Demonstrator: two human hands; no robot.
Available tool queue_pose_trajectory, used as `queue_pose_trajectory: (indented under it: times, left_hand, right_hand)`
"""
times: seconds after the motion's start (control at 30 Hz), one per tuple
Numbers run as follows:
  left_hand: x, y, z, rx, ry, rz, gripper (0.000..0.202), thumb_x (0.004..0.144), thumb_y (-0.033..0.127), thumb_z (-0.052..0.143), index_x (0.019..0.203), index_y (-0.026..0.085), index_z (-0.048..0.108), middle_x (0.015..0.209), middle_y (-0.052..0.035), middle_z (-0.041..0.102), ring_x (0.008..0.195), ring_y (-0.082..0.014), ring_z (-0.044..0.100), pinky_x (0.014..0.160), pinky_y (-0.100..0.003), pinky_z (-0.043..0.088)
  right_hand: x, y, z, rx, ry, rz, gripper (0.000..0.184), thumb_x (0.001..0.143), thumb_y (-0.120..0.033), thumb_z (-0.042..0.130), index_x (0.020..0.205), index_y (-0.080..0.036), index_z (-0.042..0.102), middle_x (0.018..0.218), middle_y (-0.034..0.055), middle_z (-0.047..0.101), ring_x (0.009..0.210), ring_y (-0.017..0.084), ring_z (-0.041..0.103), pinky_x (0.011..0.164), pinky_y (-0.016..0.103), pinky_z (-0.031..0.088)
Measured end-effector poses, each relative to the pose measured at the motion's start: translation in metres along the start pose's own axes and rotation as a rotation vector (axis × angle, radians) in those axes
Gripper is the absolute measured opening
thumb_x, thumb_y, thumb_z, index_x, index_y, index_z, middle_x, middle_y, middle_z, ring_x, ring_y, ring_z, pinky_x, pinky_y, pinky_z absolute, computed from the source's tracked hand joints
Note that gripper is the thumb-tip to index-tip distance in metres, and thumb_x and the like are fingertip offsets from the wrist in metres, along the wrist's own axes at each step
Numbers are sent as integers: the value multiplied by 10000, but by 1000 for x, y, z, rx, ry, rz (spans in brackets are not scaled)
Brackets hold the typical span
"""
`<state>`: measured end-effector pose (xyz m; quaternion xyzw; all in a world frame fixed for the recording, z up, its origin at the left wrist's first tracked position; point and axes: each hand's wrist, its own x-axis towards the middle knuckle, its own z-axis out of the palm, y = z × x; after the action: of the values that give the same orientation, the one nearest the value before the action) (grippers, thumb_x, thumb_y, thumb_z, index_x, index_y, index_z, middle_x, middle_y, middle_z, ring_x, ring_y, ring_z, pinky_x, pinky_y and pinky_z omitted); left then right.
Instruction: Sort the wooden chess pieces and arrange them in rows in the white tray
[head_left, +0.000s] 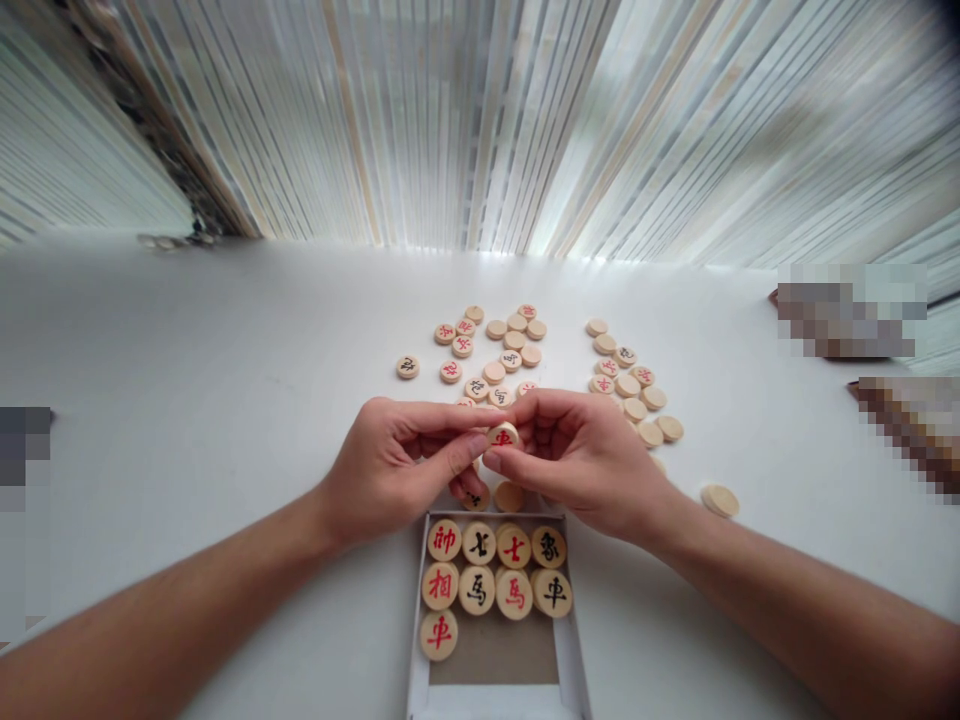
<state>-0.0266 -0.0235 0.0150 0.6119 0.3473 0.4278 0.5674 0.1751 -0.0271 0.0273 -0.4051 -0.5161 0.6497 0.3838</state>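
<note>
Between my two hands is a round wooden Chinese chess piece [502, 437] with a red character. My left hand [412, 450] pinches its left side with thumb and forefinger. From the right, the thumb and fingers of my right hand [577, 450] close on the same piece. Just below the hands lies a shallow white box [418, 620] with a brown inside bottom. Two full rows of pieces with red or black characters fill its far part, and a single red-marked piece [439, 636] starts a third row at the left. Some loose pieces are hidden behind my hands.
Many loose pieces, face up and face down, are scattered on the white table [225, 400] beyond my hands. One blank-side piece [720, 500] lies by my right forearm. Striped curtains [450, 120] hang along the far edge. Blurred-out objects [847, 310] stand at the right.
</note>
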Motion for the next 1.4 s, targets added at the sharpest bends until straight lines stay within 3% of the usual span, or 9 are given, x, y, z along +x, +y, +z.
queue_pose_trajectory:
  times: [0.23,0.43,0.8,1.07,1.23,1.4]
  left_hand:
    - [-1,-1,0,-9,10,1,185,915,108,732,1072,142,824,864,-58,847,562,-145,776,547,-189,672]
    - [-2,-1,0,-5,2,-2,159,922,103,724,1047,130,819,827,-54,837,571,-151,782,557,-189,674]
    - [1,1,1,84,-6,83,206,849,103,785,1053,122,799,869,-73,829,683,-167,786,602,-219,670]
    - [3,2,1,36,65,50,95,870,154,811,962,139,827,784,-50,813,608,-128,745,567,-184,641]
    - [5,2,0,21,79,44,110,902,141,774,990,146,840,739,-33,809,578,-118,742,569,-164,639]
    - [5,0,0,13,93,84,151,905,127,777,1038,168,836,889,-39,843,770,-136,806,714,-160,666]
  right_hand:
    - [-4,-2,0,-94,12,-39,243,724,-266,961,847,-154,784,679,10,728,575,120,663,522,200,547]
    - [-6,-6,2,-107,-11,-18,276,769,-378,933,899,-160,825,680,29,739,574,154,710,537,238,619]
    - [-4,-9,0,-141,-15,-12,319,841,-478,861,839,-162,816,618,36,743,534,154,712,511,224,582]
    - [-3,-5,0,-114,-50,-63,271,921,-448,796,964,-188,858,687,30,759,569,129,699,534,207,600]
    - [-2,0,-1,-152,-18,-128,236,880,-354,848,1070,-214,855,812,44,812,649,141,734,594,223,620]
    - [-1,7,-4,-229,54,-294,216,873,-259,843,1080,-197,841,855,58,816,728,161,759,659,255,628]
